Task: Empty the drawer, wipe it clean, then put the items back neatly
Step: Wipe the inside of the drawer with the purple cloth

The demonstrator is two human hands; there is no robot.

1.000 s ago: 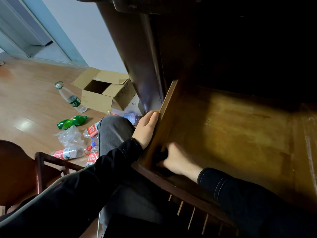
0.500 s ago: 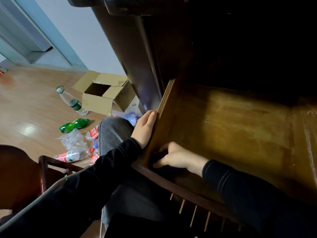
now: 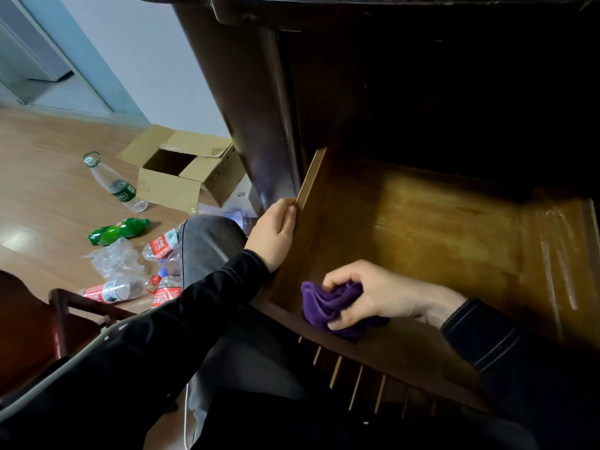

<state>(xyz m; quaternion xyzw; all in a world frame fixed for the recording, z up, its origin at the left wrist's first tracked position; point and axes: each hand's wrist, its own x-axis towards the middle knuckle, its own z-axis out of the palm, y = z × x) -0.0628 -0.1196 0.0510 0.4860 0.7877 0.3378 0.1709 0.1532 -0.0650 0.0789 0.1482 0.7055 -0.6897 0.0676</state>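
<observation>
Cloth [image 3: 328, 303] gripped in right hand [image 3: 383, 292]; left hand [image 3: 276, 235] holds drawer [image 3: 438, 228] wall

The cloth [image 3: 324, 306] is found in the near left corner of the drawer [image 3: 438, 228]; a box [image 3: 168, 186] and bottles [image 3: 118, 229] are spread on the floor [image 3: 42, 190] to its left.
</observation>
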